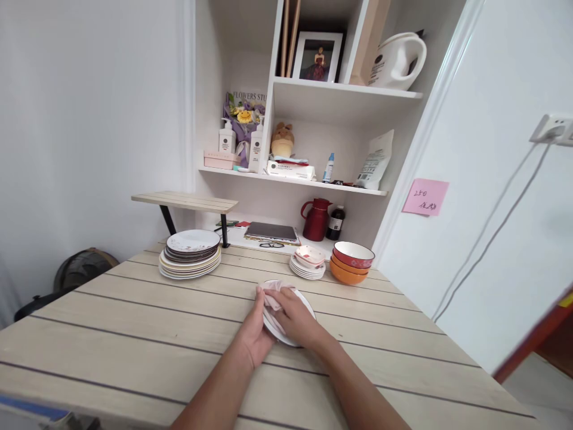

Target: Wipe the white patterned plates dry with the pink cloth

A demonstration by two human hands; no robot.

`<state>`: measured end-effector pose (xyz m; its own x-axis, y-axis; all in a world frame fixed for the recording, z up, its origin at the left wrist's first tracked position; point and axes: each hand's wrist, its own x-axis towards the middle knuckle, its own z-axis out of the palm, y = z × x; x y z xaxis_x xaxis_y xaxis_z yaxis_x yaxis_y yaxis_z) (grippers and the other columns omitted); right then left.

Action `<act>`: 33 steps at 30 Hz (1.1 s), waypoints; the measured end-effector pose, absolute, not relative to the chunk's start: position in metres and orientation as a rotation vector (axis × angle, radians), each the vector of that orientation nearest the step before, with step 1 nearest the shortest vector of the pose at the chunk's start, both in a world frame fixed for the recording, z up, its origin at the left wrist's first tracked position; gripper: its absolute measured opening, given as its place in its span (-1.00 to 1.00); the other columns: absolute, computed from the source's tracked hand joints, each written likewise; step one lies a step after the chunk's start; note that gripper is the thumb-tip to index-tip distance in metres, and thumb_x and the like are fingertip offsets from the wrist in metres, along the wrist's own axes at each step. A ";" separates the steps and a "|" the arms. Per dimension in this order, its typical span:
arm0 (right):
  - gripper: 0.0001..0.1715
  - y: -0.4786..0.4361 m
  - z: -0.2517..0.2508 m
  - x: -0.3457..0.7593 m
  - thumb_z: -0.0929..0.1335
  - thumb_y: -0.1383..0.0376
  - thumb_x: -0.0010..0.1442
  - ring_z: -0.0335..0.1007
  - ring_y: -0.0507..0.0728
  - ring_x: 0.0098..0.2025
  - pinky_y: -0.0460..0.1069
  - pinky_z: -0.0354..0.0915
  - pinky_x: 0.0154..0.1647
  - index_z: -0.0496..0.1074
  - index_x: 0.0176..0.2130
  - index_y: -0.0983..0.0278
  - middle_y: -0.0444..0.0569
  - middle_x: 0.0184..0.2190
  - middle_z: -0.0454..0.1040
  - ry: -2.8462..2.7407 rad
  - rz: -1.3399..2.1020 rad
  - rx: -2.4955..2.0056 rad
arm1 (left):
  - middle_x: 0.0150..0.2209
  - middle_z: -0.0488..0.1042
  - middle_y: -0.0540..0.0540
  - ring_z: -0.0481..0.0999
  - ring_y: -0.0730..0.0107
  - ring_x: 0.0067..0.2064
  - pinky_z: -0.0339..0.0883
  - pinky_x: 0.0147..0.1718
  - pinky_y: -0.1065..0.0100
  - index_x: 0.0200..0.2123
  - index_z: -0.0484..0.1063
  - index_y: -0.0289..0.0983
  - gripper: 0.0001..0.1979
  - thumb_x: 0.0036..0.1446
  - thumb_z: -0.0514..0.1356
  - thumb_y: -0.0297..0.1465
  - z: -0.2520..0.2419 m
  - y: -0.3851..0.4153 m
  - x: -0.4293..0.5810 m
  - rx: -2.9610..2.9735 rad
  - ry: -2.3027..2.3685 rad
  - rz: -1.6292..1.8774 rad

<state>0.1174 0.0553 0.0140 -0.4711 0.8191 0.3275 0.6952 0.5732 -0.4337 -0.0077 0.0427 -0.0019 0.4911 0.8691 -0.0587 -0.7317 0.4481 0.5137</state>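
Note:
A white plate (307, 302) with a thin dark rim is held just over the middle of the wooden table. My left hand (256, 334) grips its left edge, thumb up on the near side of the rim and fingers hidden underneath. Over the plate's face, my right hand (296, 318) presses a crumpled pale pink cloth (274, 298). The fingers are closed on the cloth, and part of it spreads across the plate under them. Both hands touch each other's work area at the plate's left half.
Stacked plates (192, 242) stand back left beside a small raised shelf (185, 202). Small dishes (308, 270) and a stack of red and orange bowls (350, 272) stand back right. Behind them are a laptop (271, 232), a red jug (316, 220) and a dark bottle (335, 223).

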 end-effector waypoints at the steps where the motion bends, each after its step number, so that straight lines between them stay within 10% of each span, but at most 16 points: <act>1: -0.45 0.059 0.012 0.117 0.22 0.32 0.24 0.22 0.21 0.04 0.06 0.14 0.03 0.23 0.22 0.14 0.07 0.02 0.37 -2.308 0.224 -1.304 | 0.06 0.49 -0.27 0.43 0.10 0.11 0.18 0.15 0.16 0.16 0.32 -0.33 -0.34 0.14 0.09 0.01 -0.002 0.043 -0.007 0.443 0.347 1.015; 13: -0.73 0.058 0.024 0.156 0.26 0.32 0.19 0.29 0.26 -0.04 0.06 0.08 -0.15 0.48 -0.14 0.21 0.11 -0.13 0.45 -2.162 -0.156 -1.939 | 0.04 0.49 -0.32 0.48 0.02 0.06 0.24 0.12 0.06 0.22 0.22 -0.34 -0.34 0.11 0.22 -0.18 0.001 0.037 -0.006 0.321 0.435 1.076; 22: -0.80 0.037 0.028 0.159 0.30 0.19 0.13 0.32 0.10 -0.39 -0.04 -0.06 -0.46 0.42 -0.45 0.22 -0.07 -0.43 0.49 -2.374 0.193 -1.825 | 0.09 0.45 -0.32 0.42 0.01 0.12 0.17 0.17 0.05 0.19 0.26 -0.35 -0.33 0.10 0.19 -0.08 0.001 0.036 -0.005 0.363 0.427 1.059; 33: -0.74 0.065 0.027 0.107 0.22 0.13 0.28 0.39 0.17 -0.22 -0.04 -0.01 -0.35 0.29 -0.12 0.23 0.01 -0.24 0.52 -2.366 -0.015 -1.561 | 0.06 0.47 -0.31 0.37 -0.02 0.16 0.17 0.15 0.04 0.16 0.31 -0.32 -0.27 0.08 0.08 0.08 -0.004 0.042 -0.008 0.414 0.284 1.020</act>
<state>0.1071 0.0651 0.0267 -0.3609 0.8962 0.2581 0.8994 0.4077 -0.1577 -0.0081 0.0425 -0.0038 0.4978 0.8665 -0.0372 -0.7611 0.4570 0.4604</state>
